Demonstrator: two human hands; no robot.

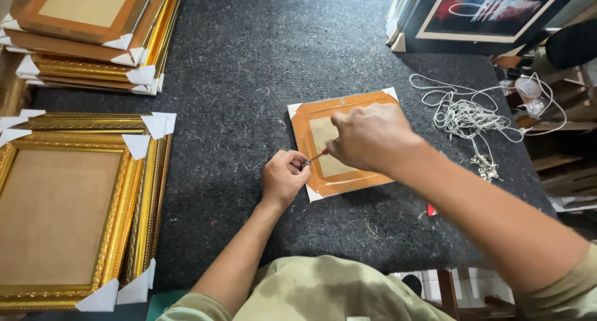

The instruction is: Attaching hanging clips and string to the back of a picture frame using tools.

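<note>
A small picture frame (323,112) lies face down on the dark felt table (249,60), its back sealed with orange-brown tape and its corners capped in white card. My right hand (370,137) is closed around a thin tool with a red handle (318,155), the tip pointing at the frame's left edge. My left hand (283,178) is curled into a fist against that same edge, fingertips meeting the tool's tip; something tiny may be pinched there, too small to tell.
Stacks of gold frames with white corner guards lie at the left (68,215) and the far left (93,35). A tangle of white cord (472,116) lies right of the small frame. A large dark framed picture (491,13) leans at the far right.
</note>
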